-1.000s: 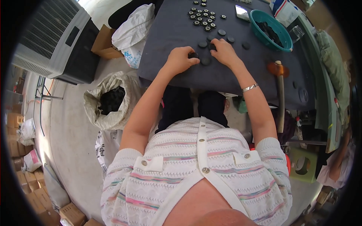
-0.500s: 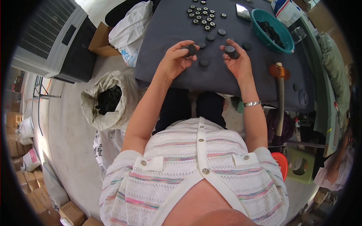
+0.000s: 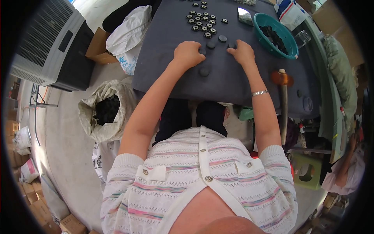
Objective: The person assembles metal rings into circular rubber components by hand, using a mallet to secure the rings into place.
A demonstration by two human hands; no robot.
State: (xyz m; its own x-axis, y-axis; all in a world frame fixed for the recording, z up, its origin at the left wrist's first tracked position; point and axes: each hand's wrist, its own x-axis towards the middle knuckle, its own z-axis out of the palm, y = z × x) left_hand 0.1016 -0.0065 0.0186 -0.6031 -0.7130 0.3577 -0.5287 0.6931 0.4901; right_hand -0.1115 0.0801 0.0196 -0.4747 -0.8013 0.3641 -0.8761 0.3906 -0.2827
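My left hand (image 3: 189, 54) is over the dark-covered table, back up and fingers curled under. Whatever lies in its fingers is hidden from me. A black round disc (image 3: 202, 51) shows right beside its thumb. To the right, my right hand (image 3: 243, 53) is also turned palm down with its fingers curled, its grasp hidden too. Near its thumb another black disc (image 3: 232, 46) partly shows. Between and around the hands lie a black disc (image 3: 204, 72) nearer me, one farther off (image 3: 210, 45) and a greyer-topped disc (image 3: 222, 38).
Black round pieces with metal centres (image 3: 204, 18) are grouped at the far side. A teal basin (image 3: 295, 55) of black parts stands far right, near a hammer (image 3: 284, 105) and a clear glass (image 3: 302, 38). An open sack (image 3: 86, 111) of black pieces stands on the floor at left.
Both hands have turned from palms up, with black discs visible in the fingers, to palms down. They have lowered toward the table, and the discs they held are out of sight. The view has shifted slightly.
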